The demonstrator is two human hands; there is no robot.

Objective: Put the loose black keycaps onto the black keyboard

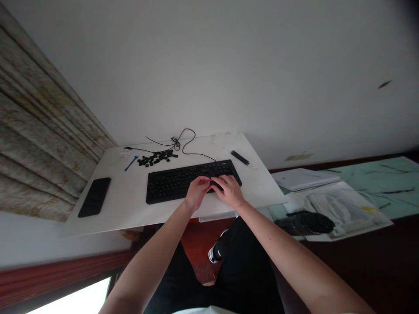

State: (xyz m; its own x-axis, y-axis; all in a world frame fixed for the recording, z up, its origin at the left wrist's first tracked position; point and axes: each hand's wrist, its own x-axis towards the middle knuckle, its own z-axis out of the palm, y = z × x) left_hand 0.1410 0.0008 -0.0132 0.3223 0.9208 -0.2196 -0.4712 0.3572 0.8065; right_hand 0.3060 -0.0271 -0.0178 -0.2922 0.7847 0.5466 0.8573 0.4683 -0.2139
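Observation:
My left hand (197, 192) and my right hand (229, 191) sit close together over the right half of a black computer keyboard (170, 185), their fingertips almost meeting. A small black keycap (216, 186) seems pinched in my right fingers, partly hidden by them. What my left fingers touch is hidden. Beyond the keyboard lies a pile of loose black keycaps (157, 158), with a blue plastic tool (131, 163) to its left.
The keyboard rests on a white board (131, 205), with a black smartphone (94, 197), a black cable (183, 141) and a black stick-like object (240, 157) on it. A curtain (42, 131) hangs left; papers (334, 205) and a dark shoe (304, 223) lie right.

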